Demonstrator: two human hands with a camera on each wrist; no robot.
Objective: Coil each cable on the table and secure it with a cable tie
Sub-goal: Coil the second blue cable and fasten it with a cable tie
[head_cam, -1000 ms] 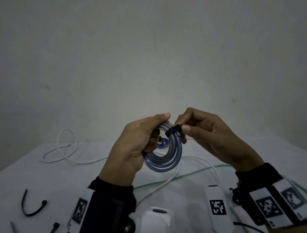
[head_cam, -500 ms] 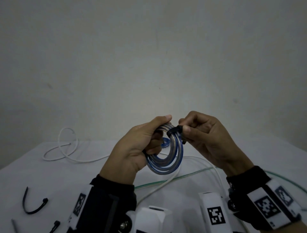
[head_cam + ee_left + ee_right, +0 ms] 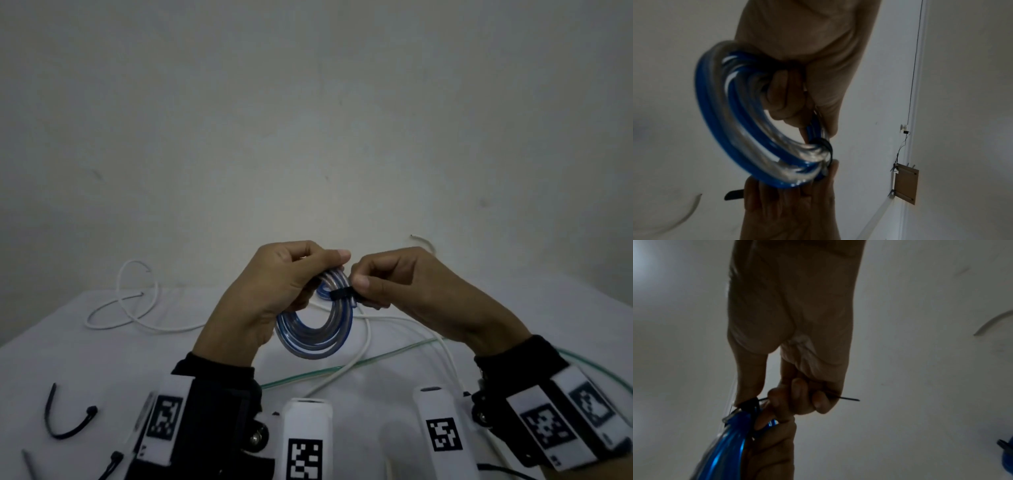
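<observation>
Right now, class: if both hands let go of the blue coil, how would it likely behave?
The blue coil would probably spring open somewhat; the left hand grips its loops together. The black cable tie around it may hold it.

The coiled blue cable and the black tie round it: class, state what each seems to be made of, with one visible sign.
Coiled blue cable: probably glossy clear plastic sheath over a blue core; light glints off it and the blue shows through.
Black cable tie: likely matte plastic such as nylon; it is a thin flat strip bent snugly around the coil, its tail pinched by the right hand. The left hand grips the coil.
</observation>
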